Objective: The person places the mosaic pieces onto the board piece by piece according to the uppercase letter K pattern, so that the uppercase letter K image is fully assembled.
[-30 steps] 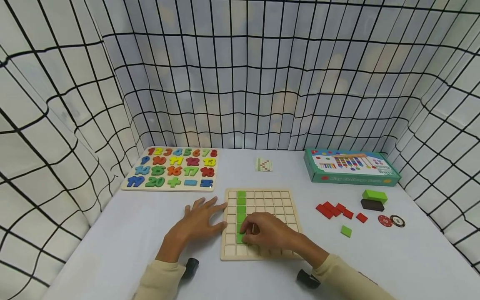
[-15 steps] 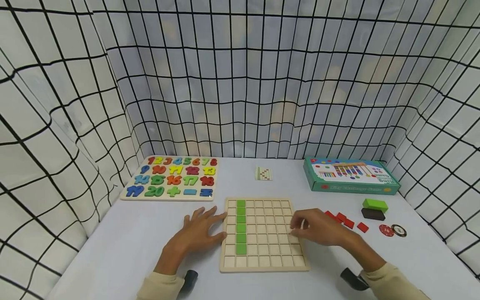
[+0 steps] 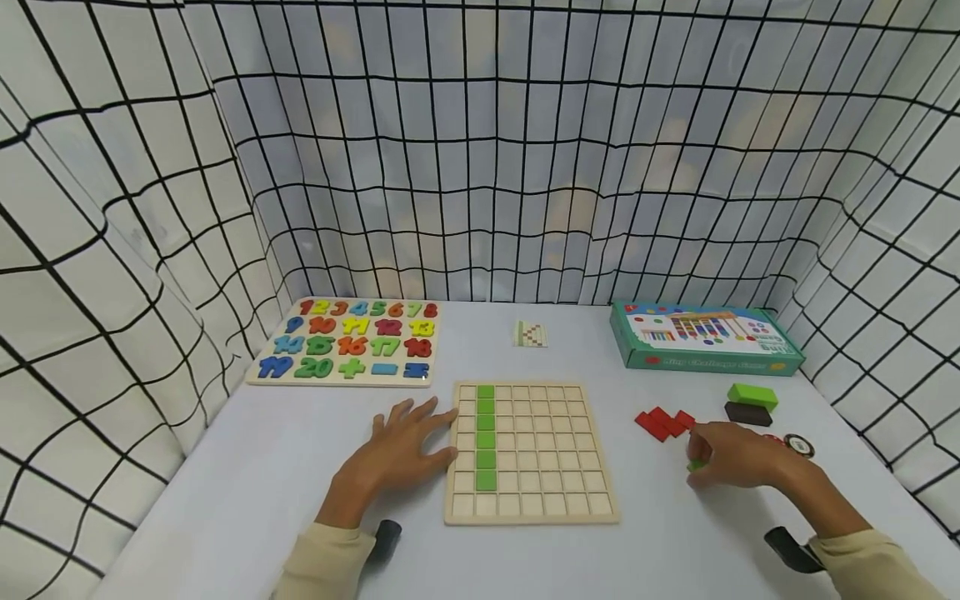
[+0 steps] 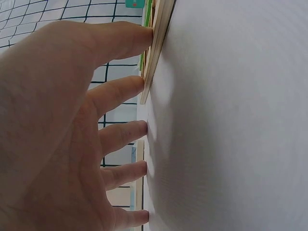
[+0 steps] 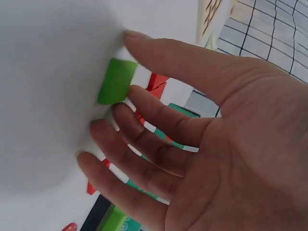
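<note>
Hands: right [image 3: 738, 457] touches one green tile [image 5: 117, 81]; left [image 3: 401, 450] steadies one board [image 3: 529, 500].

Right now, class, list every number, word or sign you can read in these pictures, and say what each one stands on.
"1" to "20", then "+", "−" and "=": coloured pieces on the number puzzle board.
White lettering along the front side of the green box: too blurred to read.
Mark on the red chip, mostly hidden behind the right hand: cannot be read.
Small card: a printed pattern, no legible text.
Wooden grid board: no writing.
</note>
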The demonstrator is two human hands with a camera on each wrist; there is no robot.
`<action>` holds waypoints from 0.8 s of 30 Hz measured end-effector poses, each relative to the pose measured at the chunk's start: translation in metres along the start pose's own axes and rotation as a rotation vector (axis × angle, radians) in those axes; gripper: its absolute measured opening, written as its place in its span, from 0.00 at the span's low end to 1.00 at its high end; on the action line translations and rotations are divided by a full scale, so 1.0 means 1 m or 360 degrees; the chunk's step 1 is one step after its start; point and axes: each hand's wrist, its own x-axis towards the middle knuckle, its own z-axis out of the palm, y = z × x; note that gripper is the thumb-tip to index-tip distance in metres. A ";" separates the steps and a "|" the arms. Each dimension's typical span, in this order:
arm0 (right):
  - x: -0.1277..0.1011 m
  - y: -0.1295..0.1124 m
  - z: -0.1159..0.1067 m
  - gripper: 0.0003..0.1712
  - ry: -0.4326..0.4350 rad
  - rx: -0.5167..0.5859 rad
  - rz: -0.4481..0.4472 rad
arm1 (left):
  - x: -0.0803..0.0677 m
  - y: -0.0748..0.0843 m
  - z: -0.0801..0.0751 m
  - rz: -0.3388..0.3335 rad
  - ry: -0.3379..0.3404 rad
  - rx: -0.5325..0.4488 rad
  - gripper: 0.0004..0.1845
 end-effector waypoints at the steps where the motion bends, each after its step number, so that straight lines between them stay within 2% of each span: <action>1: 0.000 0.003 -0.001 0.20 0.0006 0.0008 -0.0002 | 0.001 0.000 -0.001 0.0004 0.0006 0.0002 0.34; 7: -0.001 0.011 -0.004 0.21 0.0011 0.0020 0.0029 | 0.005 0.001 0.000 -0.0007 0.0005 -0.0005 0.34; 15: -0.004 0.014 -0.005 0.19 0.0003 0.0025 0.0107 | 0.004 0.002 -0.001 -0.0023 0.0012 0.0014 0.35; 24: -0.007 0.019 0.001 0.19 -0.0013 0.0075 0.0128 | 0.000 0.001 0.000 -0.0032 0.0001 0.0008 0.35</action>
